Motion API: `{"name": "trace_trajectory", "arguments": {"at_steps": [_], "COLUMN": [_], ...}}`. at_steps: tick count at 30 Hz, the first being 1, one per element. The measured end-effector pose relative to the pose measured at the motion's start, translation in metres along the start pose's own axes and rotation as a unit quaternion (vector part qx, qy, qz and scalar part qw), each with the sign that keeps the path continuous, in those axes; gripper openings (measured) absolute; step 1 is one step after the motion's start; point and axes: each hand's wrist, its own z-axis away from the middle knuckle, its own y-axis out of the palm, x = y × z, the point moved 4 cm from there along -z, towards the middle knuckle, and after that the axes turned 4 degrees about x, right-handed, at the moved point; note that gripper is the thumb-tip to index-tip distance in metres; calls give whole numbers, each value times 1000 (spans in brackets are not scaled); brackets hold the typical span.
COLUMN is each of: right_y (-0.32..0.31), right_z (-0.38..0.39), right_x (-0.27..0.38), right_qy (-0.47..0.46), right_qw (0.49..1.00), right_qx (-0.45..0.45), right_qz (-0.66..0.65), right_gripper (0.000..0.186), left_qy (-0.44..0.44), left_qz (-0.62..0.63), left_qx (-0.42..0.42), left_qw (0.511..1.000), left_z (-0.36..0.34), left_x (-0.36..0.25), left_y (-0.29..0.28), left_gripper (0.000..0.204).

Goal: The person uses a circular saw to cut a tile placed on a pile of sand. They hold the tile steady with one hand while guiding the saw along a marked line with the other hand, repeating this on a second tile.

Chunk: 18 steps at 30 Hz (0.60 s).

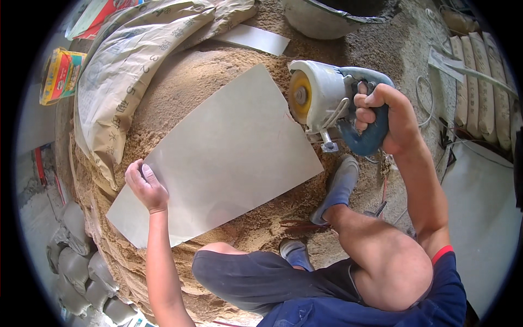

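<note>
A large pale grey tile (229, 158) lies tilted across a mound of sand, with faint reddish marks and an uneven stretch along its right edge. My left hand (146, 186) grips the tile's left edge, thumb on top; a small dark spot shows between thumb and fingers, too small to make out. Off the tile's right edge, my right hand (384, 111) is closed around the blue handle of a handheld tile saw (324, 95). Its round yellow blade (299, 96) faces the tile, close to the edge. Whether the blade is spinning cannot be seen.
Sand (180, 103) spreads under the tile. Paper sacks (131, 71) lie at the far left beside a yellow bucket (62, 76). A tile strip (253, 39) and a black tub (332, 19) are at the back. Stacked sacks (482, 82) and a shovel (447, 64) stand right. My shoe (343, 182) is near the saw.
</note>
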Motion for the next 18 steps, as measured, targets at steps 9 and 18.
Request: {"name": "trace_trajectory", "arguments": {"at_steps": [9,18], "right_y": [0,6], "right_z": [-1,-1], "right_x": [-3,1], "right_qy": [7,-7], "right_qw": [1000,1000], "right_qx": [-4,-5], "right_qz": [-1,-11], "right_gripper": [7,6], "left_qy": [-2,2], "left_qz": [5,3], "left_qx": [-2,-3], "left_qw": [1000,1000], "left_z": [0,0], "left_x": [-2,0], "left_y": [-1,-1], "left_gripper": [20,21]}}
